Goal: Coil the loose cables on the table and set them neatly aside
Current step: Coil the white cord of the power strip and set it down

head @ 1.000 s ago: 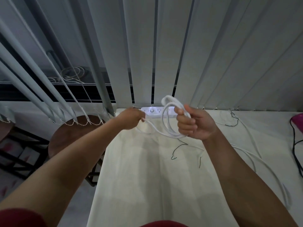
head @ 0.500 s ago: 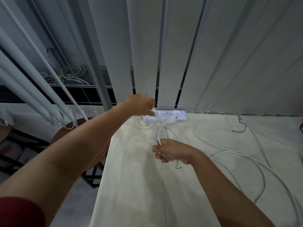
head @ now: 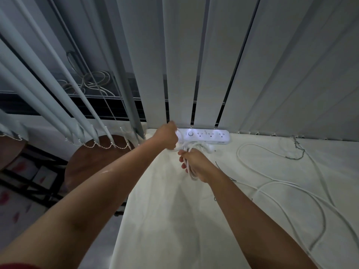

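The white power strip (head: 206,136) at twelve o'clock bears a small mark near its right end, too blurred to read.

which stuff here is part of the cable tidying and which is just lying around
Part of the job:
- white cable bundle, held by left hand and right hand
- loose white cable
- power strip
- thin dark wire

Lying about:
- round wooden stool
- vertical blinds

My left hand (head: 167,138) and right hand (head: 196,165) both grip a bundle of white cable (head: 191,148) near the table's (head: 174,220) far edge, just in front of the power strip (head: 206,136). More loose cable (head: 281,183) sprawls toward the right edge.
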A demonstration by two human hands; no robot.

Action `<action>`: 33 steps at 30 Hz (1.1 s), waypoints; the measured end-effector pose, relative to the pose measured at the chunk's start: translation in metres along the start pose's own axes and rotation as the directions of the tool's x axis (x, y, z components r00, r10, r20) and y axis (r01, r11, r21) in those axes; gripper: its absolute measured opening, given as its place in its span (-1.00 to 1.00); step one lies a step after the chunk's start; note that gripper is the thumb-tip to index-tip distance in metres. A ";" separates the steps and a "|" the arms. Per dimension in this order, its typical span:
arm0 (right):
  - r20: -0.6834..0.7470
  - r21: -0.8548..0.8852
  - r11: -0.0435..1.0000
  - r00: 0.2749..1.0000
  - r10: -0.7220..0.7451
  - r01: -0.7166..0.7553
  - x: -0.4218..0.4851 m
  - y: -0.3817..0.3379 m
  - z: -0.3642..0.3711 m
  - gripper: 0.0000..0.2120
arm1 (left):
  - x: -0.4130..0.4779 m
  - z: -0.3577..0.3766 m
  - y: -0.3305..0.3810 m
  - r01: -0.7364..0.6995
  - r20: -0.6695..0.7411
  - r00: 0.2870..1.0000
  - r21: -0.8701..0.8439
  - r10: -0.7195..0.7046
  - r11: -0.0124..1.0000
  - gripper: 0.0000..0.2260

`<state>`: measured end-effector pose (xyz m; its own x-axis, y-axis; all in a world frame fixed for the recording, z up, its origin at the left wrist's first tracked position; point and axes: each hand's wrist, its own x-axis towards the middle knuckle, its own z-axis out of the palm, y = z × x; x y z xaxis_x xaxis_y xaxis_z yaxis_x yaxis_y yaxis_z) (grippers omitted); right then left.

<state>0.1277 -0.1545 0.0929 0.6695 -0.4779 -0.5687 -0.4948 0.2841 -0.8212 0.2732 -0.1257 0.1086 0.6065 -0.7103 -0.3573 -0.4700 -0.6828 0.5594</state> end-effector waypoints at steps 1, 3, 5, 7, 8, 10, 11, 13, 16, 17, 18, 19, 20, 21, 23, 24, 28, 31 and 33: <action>0.014 -0.012 1.000 1.000 -0.001 0.001 -0.001 0.003 0.000 -0.86 | 0.001 0.001 -0.007 0.076 0.033 0.997 -0.086 -0.073 0.993 -0.62; 0.026 -0.040 0.999 1.000 -0.002 0.003 -0.002 0.012 0.000 -0.84 | 0.004 0.003 -0.018 0.183 0.077 0.982 -0.193 -0.171 0.964 -0.63; 0.045 -0.054 0.998 0.999 -0.016 0.019 -0.001 0.016 0.000 -0.80 | 0.009 0.006 -0.027 0.241 0.080 0.970 -0.218 -0.229 0.946 -0.63; 0.052 -0.054 0.998 0.998 -0.039 0.042 0.002 0.017 -0.001 -0.74 | 0.013 0.010 -0.030 0.292 0.089 0.956 -0.264 -0.278 0.919 -0.73; 0.048 -0.053 0.997 0.998 -0.051 0.054 0.004 0.016 -0.001 -0.72 | 0.016 0.013 -0.032 0.321 0.111 0.947 -0.313 -0.301 0.894 -0.77; 0.036 -0.034 0.996 0.996 -0.080 0.081 0.008 0.016 -0.001 -0.73 | 0.020 0.017 -0.035 0.385 0.146 0.923 -0.376 -0.356 0.843 -0.74; 0.028 -0.007 0.995 0.995 -0.096 0.097 0.010 0.017 -0.002 -0.75 | 0.020 0.018 -0.036 0.423 0.168 0.906 -0.392 -0.388 0.817 -0.73; -0.002 0.078 0.988 0.991 -0.133 0.133 0.015 0.018 -0.004 -0.82 | 0.020 0.020 -0.042 0.507 0.238 0.862 -0.388 -0.447 0.770 -0.71; -0.040 0.373 0.914 0.987 -0.156 0.159 0.024 0.017 -0.011 -0.85 | 0.013 0.021 -0.051 0.609 0.349 0.792 -0.413 -0.500 0.677 -0.69; -0.045 0.510 0.849 0.990 -0.137 0.140 0.028 0.015 -0.013 -0.85 | 0.010 0.023 -0.055 0.630 0.379 0.776 -0.444 -0.504 0.637 -0.68; -0.043 0.628 0.771 0.994 -0.104 0.108 0.031 0.013 -0.016 -0.84 | 0.008 0.026 -0.057 0.640 0.406 0.768 -0.479 -0.496 0.600 -0.68; -0.027 0.714 0.697 0.997 -0.070 0.069 0.035 0.010 -0.018 -0.83 | 0.006 0.030 -0.059 0.641 0.429 0.768 -0.510 -0.476 0.574 -0.68; 0.006 0.781 0.624 0.999 -0.048 0.026 0.037 0.009 -0.020 -0.80 | 0.006 0.035 -0.058 0.635 0.450 0.772 -0.536 -0.449 0.556 -0.70; 0.047 0.837 0.548 0.998 -0.039 -0.018 0.040 0.007 -0.020 -0.77 | 0.005 0.040 -0.057 0.629 0.466 0.777 -0.557 -0.422 0.543 -0.72; 0.113 0.917 0.389 0.993 -0.037 -0.090 0.045 0.004 -0.018 -0.70 | 0.002 0.049 -0.051 0.627 0.486 0.779 -0.580 -0.396 0.520 -0.74; 0.104 0.937 0.339 0.994 -0.041 -0.084 0.047 0.002 -0.016 -0.69 | 0.000 0.054 -0.049 0.630 0.494 0.776 -0.580 -0.392 0.517 -0.75; 0.003 0.928 0.371 1.000 -0.021 0.005 0.054 0.000 -0.005 -0.61 | -0.002 0.069 -0.041 0.654 0.512 0.750 -0.482 -0.418 0.583 -0.72; -0.054 0.916 0.400 0.998 0.036 0.035 0.058 0.003 -0.002 -0.57 | 0.002 0.071 -0.045 0.671 0.520 0.724 -0.379 -0.452 0.637 -0.61; -0.067 0.918 0.394 0.997 0.050 0.042 0.061 0.004 -0.003 -0.61 | 0.005 0.072 -0.051 0.665 0.532 0.722 -0.359 -0.441 0.655 -0.56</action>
<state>0.1650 -0.1851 0.0551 0.6054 -0.5175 -0.6047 0.3419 0.8552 -0.3896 0.2544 -0.1064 0.0247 0.3042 -0.3030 -0.9031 0.3252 -0.8581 0.3974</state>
